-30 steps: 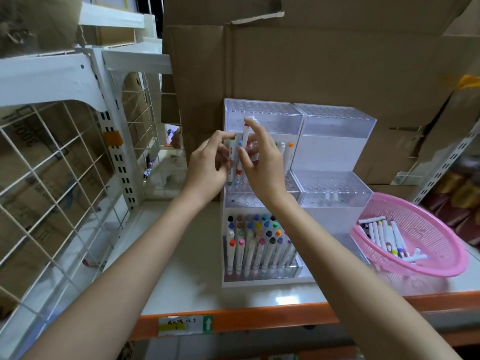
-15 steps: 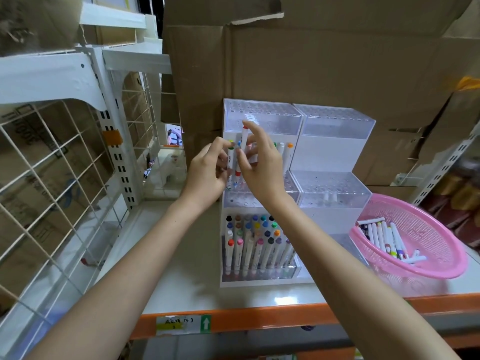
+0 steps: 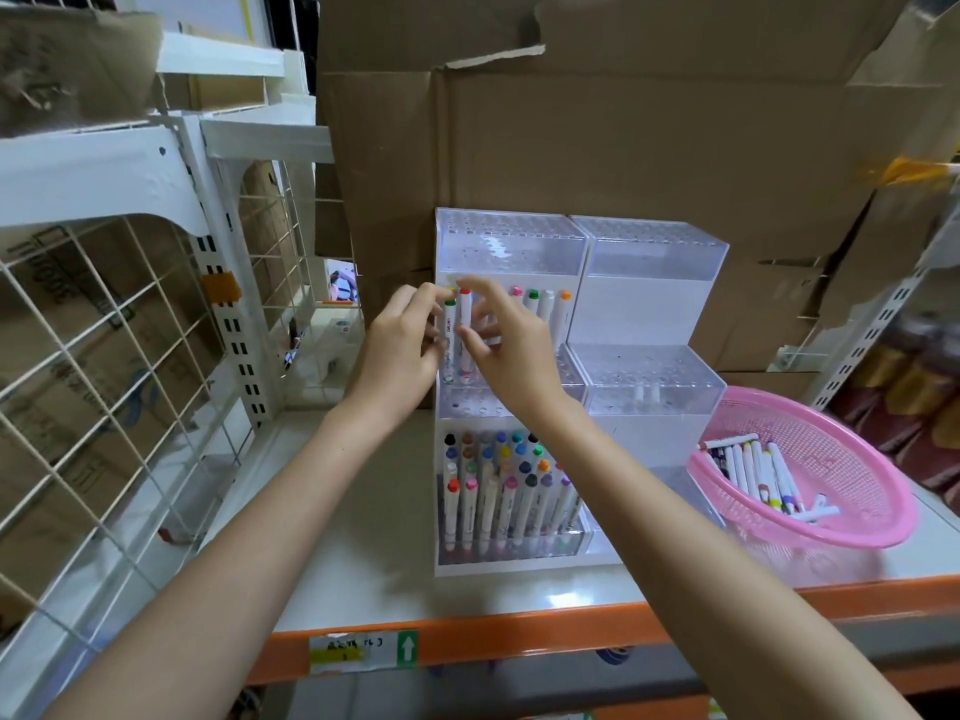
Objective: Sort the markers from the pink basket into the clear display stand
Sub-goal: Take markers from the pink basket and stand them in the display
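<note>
Clear display stand (image 3: 649, 314) on white shelf (image 3: 363, 563); cardboard (image 3: 623, 148) behind; wire grid (image 3: 111, 350) left.

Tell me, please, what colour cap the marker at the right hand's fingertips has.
Red cap, head view.

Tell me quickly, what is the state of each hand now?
Left hand: holding the green-capped marker.
Right hand: pinching the red-capped marker.

Display stand (image 3: 649, 262) on the shelf (image 3: 363, 511), basket (image 3: 841, 449) (loose markers (image 3: 753, 470) inside) just right, cardboard (image 3: 623, 148) behind
</note>
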`<action>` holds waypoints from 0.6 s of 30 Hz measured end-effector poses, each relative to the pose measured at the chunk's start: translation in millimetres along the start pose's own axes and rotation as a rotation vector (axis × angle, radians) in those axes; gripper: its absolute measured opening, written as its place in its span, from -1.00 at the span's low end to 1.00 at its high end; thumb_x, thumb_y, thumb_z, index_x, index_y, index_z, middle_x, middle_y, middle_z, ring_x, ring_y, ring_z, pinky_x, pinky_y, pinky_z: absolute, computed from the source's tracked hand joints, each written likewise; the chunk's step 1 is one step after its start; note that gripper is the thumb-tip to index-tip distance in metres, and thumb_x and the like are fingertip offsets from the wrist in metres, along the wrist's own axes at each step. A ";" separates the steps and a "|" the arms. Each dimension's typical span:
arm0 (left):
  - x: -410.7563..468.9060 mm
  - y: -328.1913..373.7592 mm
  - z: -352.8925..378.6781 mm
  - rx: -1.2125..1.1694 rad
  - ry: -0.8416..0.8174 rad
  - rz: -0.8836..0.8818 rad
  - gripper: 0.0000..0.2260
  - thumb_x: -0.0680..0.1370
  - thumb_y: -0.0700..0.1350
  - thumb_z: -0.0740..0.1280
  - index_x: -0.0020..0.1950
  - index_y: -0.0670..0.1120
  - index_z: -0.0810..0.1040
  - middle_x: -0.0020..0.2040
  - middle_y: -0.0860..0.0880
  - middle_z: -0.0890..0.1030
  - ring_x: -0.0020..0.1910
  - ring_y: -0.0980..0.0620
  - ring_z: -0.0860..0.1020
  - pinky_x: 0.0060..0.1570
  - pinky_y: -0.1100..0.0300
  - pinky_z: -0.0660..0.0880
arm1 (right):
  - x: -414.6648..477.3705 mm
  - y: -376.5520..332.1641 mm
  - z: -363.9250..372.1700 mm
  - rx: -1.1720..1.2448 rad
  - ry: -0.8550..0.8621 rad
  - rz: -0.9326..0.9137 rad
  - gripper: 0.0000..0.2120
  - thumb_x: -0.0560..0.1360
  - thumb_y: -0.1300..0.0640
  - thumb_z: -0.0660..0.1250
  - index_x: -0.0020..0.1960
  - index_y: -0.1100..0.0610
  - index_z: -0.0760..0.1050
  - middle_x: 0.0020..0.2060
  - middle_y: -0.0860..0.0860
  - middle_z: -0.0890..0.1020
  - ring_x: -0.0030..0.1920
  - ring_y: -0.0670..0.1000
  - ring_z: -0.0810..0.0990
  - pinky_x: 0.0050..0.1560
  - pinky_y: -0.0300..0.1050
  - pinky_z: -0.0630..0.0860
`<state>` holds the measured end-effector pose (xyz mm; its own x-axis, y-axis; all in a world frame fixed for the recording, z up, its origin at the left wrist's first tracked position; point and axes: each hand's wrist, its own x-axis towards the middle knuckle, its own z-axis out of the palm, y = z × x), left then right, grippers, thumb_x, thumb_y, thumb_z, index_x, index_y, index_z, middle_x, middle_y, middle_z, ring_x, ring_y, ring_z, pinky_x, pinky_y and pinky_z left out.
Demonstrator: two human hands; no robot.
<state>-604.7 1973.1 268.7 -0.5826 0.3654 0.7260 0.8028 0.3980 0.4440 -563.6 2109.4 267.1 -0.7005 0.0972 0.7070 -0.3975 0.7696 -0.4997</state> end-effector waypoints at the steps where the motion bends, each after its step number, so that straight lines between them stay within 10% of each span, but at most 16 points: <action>1: 0.1 -0.4 -0.7 0.016 -0.002 0.013 -0.62 0.41 -0.41 0.36 0.19 -0.15 0.50 0.00 -0.07 0.49 -0.13 0.01 0.55 -0.12 0.06 0.58 | -0.1 -0.8 -0.2 -0.003 -0.005 0.003 -0.57 0.49 0.26 0.39 0.31 0.02 0.41 -0.16 -0.01 0.54 -0.21 -0.03 0.61 -0.12 0.00 0.63; 18: -6.0 -0.3 -11.6 0.242 -0.114 0.081 -0.49 0.45 -0.34 0.36 0.38 -0.10 0.39 0.06 -0.12 0.48 0.01 -0.13 0.55 -0.13 -0.07 0.56 | 0.5 -6.5 -9.0 -0.108 -0.024 -0.004 -0.75 0.53 0.25 0.33 0.20 0.12 0.44 -0.19 -0.04 0.49 -0.22 -0.04 0.54 -0.12 -0.10 0.60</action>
<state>-599.9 1961.0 270.3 -0.5394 0.4909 0.6842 0.8018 0.5478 0.2390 -556.0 2110.2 275.2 -0.7133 0.0796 0.6963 -0.3355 0.8335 -0.4390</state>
